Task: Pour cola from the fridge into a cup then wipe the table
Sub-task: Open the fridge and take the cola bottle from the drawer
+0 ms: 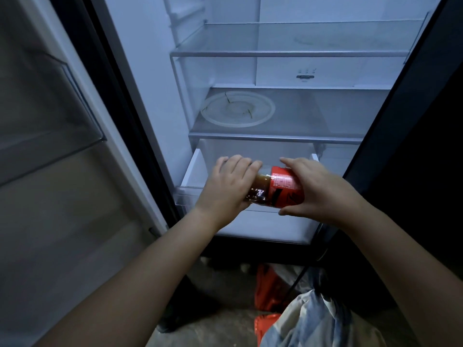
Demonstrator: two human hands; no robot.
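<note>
Standing at the open fridge (150, 71), with its door (50, 159) swung out to the left. Holding the cola bottle (283, 189) on its side in mid-air, right above the pulled-out bottom drawer (195, 171) and, as far as visible, not touching it. Gripping the neck end with the left hand (228, 184), fingers curled over the top and hiding the cap. Wrapping the right hand (315, 191) round the red-label end, thumb underneath, fingers over the far side. Can see dark cola with a bit of foam through the clear stretch between the two hands. Up on the middle glass shelf (325, 113), just a clear round plate (238, 108) with a few green scraps on it. Down on the floor by the fridge foot, something red and crumpled (268, 286), can't tell what exactly. Pretty dim everywhere outside the fridge light, tbh.
</note>
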